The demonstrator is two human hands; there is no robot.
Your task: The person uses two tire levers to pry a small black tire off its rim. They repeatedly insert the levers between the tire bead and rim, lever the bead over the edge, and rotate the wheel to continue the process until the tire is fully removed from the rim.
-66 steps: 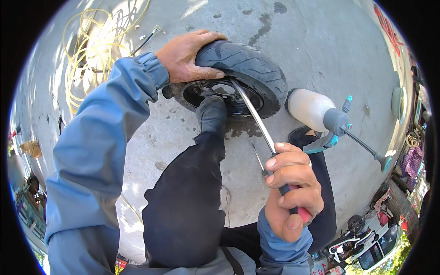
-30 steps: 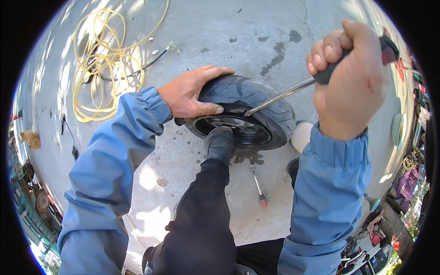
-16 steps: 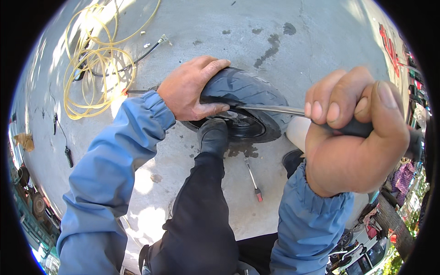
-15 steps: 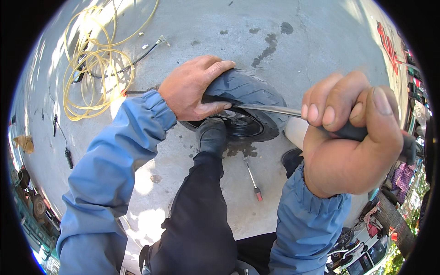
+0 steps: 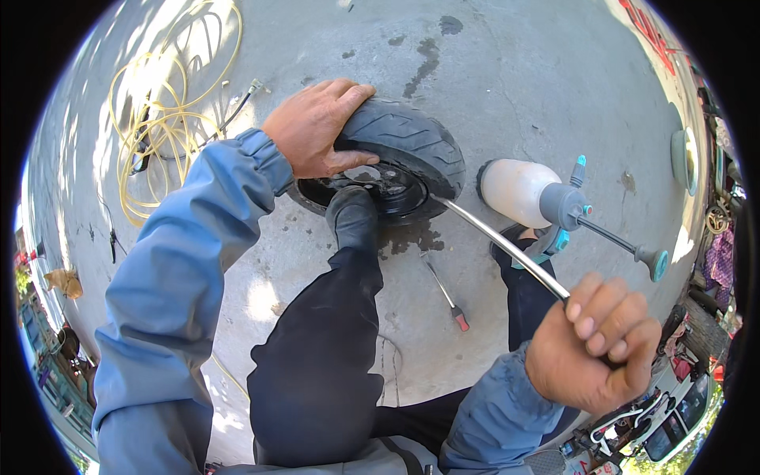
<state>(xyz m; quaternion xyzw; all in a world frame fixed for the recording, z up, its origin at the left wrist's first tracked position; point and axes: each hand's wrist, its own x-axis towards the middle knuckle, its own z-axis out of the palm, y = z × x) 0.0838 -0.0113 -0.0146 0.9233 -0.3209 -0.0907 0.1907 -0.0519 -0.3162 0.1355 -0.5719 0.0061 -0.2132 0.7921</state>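
A black tire (image 5: 416,146) with a treaded outer face lies on its side around a black wheel rim (image 5: 405,202). My left hand (image 5: 313,131) grips its upper left part, fingers over the tread and thumb across the sidewall toward the rim. My right hand (image 5: 598,344) is closed around the handle end of a long metal tire lever (image 5: 507,247); the fingers hide most of the handle. The lever's far tip meets the right edge of the rim, where the tire bead lies. My dark boot (image 5: 352,218) presses on the wheel's near side.
A white pump sprayer (image 5: 518,192) with a grey and teal head lies right of the wheel. Another lever with a red handle (image 5: 459,318) is on the concrete nearer me. Coiled yellow hose (image 5: 162,119) spreads at the far left. A red metal frame (image 5: 651,36) stands far right.
My right hand has swung down and nearer to me, with the tire lever now slanting from the rim. The sprayer has come into clear sight. My left hand stays on the tire.
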